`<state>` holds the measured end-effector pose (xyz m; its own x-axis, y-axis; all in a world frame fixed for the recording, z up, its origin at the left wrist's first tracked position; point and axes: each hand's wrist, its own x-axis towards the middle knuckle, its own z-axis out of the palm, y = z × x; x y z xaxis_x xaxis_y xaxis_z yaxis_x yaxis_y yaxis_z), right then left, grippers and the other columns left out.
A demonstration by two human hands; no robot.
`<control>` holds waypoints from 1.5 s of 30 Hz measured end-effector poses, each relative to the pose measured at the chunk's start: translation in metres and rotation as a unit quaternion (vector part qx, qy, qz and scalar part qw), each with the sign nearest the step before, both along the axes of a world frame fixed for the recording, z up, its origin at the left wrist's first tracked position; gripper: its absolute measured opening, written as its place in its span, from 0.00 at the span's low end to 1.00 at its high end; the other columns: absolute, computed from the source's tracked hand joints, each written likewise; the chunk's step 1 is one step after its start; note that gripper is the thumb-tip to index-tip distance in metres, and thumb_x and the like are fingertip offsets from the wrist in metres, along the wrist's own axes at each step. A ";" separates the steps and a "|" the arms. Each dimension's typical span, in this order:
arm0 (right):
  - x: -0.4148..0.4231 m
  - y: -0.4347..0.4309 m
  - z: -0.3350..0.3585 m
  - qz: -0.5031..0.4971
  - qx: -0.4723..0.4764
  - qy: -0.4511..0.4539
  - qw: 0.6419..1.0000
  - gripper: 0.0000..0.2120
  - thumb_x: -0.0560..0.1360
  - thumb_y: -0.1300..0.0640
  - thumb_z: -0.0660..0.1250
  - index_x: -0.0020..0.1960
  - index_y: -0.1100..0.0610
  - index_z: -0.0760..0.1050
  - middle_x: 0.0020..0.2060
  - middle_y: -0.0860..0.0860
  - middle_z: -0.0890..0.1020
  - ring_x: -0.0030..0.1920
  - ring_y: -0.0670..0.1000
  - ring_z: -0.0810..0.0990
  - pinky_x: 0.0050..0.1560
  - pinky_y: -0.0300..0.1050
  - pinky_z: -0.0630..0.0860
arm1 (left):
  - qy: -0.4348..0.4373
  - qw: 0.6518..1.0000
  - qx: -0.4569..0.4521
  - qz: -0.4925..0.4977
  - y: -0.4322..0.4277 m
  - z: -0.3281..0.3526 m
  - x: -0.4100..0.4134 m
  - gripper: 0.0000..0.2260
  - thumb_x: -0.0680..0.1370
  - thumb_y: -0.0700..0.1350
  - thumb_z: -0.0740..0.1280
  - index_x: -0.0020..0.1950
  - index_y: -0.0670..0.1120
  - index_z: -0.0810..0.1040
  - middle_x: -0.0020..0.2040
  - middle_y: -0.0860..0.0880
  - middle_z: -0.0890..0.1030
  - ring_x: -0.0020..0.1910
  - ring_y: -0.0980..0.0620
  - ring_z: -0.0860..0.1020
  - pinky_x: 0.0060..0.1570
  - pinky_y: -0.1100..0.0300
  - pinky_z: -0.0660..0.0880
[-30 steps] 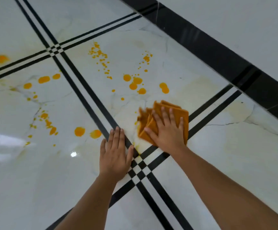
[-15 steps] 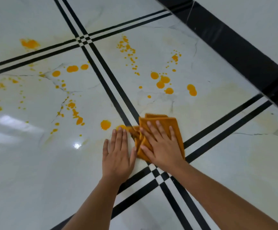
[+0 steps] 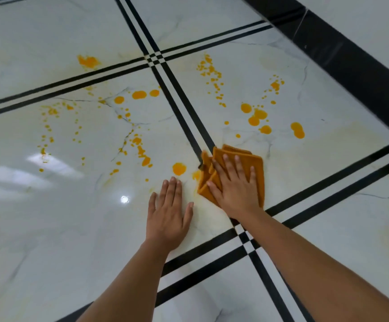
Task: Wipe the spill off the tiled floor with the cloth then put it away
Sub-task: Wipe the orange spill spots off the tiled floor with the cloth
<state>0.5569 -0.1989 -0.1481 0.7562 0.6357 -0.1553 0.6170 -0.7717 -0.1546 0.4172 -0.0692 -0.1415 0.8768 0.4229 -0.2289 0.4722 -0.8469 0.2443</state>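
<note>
An orange folded cloth (image 3: 257,163) lies flat on the white tiled floor (image 3: 61,228), over a double black grout line. My right hand (image 3: 235,189) presses on it, palm down, fingers spread. My left hand (image 3: 169,212) rests flat on the bare tile just left of the cloth, fingers apart, holding nothing. Orange spill drops are scattered over the tiles: a round drop (image 3: 179,168) just beyond my left fingertips, a cluster (image 3: 256,117) beyond the cloth, a trail (image 3: 140,149) to the left, and a blot (image 3: 87,61) at the far left tile.
Double black lines (image 3: 212,256) cross the floor in a grid. A wide black band (image 3: 351,61) runs along the upper right, with pale surface beyond it. A pale yellowish smear (image 3: 340,135) shows on the tile right of the cloth. Light glare (image 3: 124,199) reflects near my left hand.
My right hand has slid the cloth leftward across the tile and over the black line, toward my left hand. The camera view has shifted, showing more floor on the left.
</note>
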 end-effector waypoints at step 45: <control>-0.009 0.060 0.055 -0.379 0.209 0.325 0.841 0.21 0.75 0.54 0.67 0.64 0.60 0.67 0.60 0.58 0.75 0.59 0.59 0.74 0.58 0.52 0.71 | -0.137 0.989 -0.055 0.028 0.050 0.016 0.039 0.29 0.77 0.55 0.42 0.73 0.46 0.63 0.73 0.46 0.64 0.73 0.48 0.59 0.71 0.50 0.53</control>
